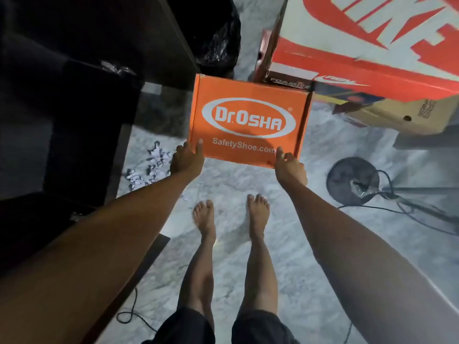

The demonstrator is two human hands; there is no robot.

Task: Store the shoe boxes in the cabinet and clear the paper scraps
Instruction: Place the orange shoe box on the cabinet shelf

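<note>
I hold an orange Dr.Osha shoe box (248, 117) in the air above the marble floor. My left hand (186, 158) grips its near left corner, thumb on the lid. My right hand (289, 167) grips the near right corner the same way. A big red and white Nike box (367, 43) sits on a stack at the upper right, with a brown cardboard box (407, 115) under it. Torn paper scraps (151, 167) lie on the floor to the left of the box. The dark cabinet (82, 115) stands open on the left.
A black bin bag (218, 43) stands beyond the cabinet. A round fan base (352, 180) with cables (407, 214) lies on the floor at the right. Another cable (131, 311) runs near my left leg. My bare feet (231, 217) stand below the box.
</note>
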